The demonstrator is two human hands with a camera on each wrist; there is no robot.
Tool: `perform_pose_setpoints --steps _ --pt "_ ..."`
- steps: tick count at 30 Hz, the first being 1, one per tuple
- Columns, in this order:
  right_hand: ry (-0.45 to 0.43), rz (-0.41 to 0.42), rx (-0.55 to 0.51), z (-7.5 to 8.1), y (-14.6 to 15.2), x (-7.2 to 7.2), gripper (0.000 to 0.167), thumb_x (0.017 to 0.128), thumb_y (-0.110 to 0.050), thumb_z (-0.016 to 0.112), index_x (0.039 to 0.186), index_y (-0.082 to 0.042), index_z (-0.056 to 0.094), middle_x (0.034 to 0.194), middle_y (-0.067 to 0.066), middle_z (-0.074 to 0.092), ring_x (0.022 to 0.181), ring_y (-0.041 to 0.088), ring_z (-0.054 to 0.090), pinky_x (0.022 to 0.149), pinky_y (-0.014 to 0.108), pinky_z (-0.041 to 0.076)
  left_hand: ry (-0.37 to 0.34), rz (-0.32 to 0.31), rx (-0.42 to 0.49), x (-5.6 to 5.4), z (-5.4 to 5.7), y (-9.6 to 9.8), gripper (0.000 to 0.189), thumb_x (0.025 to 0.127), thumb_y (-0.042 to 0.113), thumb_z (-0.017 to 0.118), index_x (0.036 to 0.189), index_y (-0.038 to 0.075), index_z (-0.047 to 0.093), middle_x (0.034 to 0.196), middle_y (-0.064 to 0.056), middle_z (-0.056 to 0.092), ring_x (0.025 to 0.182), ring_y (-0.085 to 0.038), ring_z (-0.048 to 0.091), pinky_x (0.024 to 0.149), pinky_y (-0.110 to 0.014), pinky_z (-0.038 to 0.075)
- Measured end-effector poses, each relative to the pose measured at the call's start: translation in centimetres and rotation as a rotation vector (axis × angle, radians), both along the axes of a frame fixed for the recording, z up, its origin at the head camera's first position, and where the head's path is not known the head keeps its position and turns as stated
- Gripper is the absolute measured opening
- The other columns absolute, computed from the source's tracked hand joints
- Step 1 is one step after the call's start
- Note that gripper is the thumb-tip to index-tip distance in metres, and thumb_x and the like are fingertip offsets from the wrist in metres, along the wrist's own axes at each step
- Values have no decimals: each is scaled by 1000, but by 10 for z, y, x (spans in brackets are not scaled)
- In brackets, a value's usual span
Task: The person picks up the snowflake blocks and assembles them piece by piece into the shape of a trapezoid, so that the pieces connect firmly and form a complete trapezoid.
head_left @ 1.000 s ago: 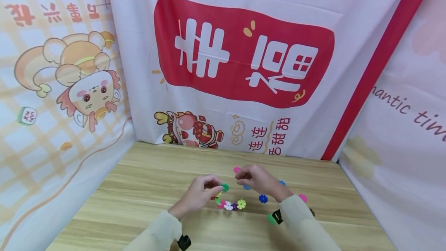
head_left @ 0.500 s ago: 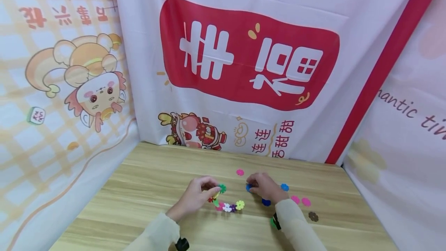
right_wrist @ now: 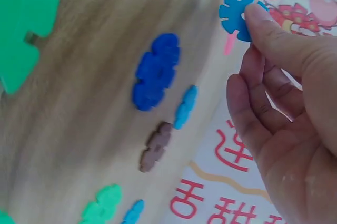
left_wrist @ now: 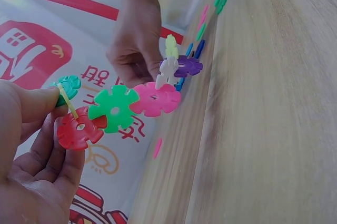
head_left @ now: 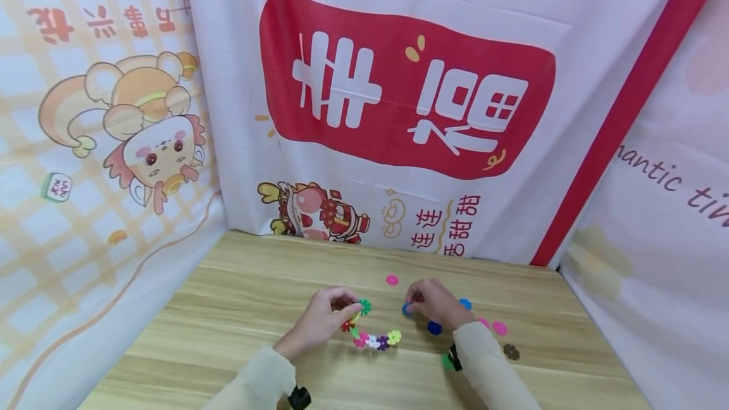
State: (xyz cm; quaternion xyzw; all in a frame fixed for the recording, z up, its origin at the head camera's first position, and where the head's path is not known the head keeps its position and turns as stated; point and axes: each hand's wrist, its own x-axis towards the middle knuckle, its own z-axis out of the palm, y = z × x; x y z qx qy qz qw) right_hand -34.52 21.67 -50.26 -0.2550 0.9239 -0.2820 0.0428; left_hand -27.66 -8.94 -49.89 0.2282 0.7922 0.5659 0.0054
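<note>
My left hand (head_left: 326, 316) pinches the green end piece (left_wrist: 69, 85) of a chain of notched plastic snowflake discs. The chain curves away through a yellow, a red (left_wrist: 79, 129), a light green (left_wrist: 114, 109), a pink (left_wrist: 156, 99), a white (left_wrist: 167, 72) and a purple disc (left_wrist: 188, 66) to a pale yellow disc (head_left: 394, 337) at its far end. My right hand (head_left: 437, 304) pinches a light blue snowflake disc (right_wrist: 235, 17) between thumb and fingers, to the right of the chain and apart from it.
Loose discs lie on the wooden table (head_left: 256, 283) around my right hand: dark blue (head_left: 435, 328), pink (head_left: 500, 328), brown (head_left: 511, 352), light blue (head_left: 465, 304) and green (head_left: 448, 362). Another pink disc (head_left: 392, 279) lies farther back. A printed cloth (head_left: 398, 93) hangs behind the table.
My right hand has moved down to the light blue disc, taken hold of it and lifted it slightly. The left hand stays nearly in place with the chain.
</note>
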Motion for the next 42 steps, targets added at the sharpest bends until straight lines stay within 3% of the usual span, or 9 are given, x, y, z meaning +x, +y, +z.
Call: perform_pose_setpoints --steps 4,11,15,20,25,29,35,42 --pt "8 17 -20 14 -2 8 12 97 -10 77 88 -15 70 82 -6 69 73 7 59 64 21 54 -5 -7 -4 -1 0 2 8 102 27 72 108 22 75 99 2 74 84 -14 67 72 -25 60" --pt "36 57 -94 39 -4 24 9 99 -14 74 91 -17 71 89 3 74 79 18 67 67 23 57 -2 -14 -5 -3 -2 7 13 101 31 72 108 20 74 98 0 74 85 -13 67 73 -24 60" --pt "70 79 -136 45 -7 32 7 98 -17 76 93 -20 72 90 -3 74 83 11 69 76 24 61 3 -31 8 -2 -1 10 14 101 28 72 108 17 75 97 -3 74 82 -11 67 72 -23 59" --pt "128 117 -213 48 -10 43 5 97 -20 77 95 -19 73 92 -9 74 85 5 70 83 26 63 -14 -50 27 -1 -1 13 14 101 26 72 107 14 75 97 -7 74 80 -11 66 70 -23 59" --pt "231 147 -274 47 -12 56 6 96 -22 78 95 -16 75 93 -9 76 84 1 69 79 24 63 -36 -51 30 -1 0 15 14 101 26 73 107 14 75 96 -8 74 80 -13 66 70 -23 58" --pt "336 179 -300 42 -14 61 8 92 -14 82 95 -16 76 95 -8 78 87 1 71 78 23 64 -45 -55 32 -1 1 15 12 101 26 73 106 16 75 96 -6 74 79 -12 66 69 -23 59" --pt "514 295 -295 41 -19 62 20 84 2 86 96 -11 77 96 -1 80 89 7 76 79 22 64 -42 -67 33 -1 -2 15 10 100 25 73 105 17 75 95 -3 74 78 -12 65 68 -24 59" --pt "537 349 -241 49 -25 62 17 86 2 84 96 -9 77 98 1 80 91 11 77 83 17 62 -35 -93 35 -3 -5 16 10 100 23 73 105 15 75 94 -6 74 76 -10 64 65 -22 57"
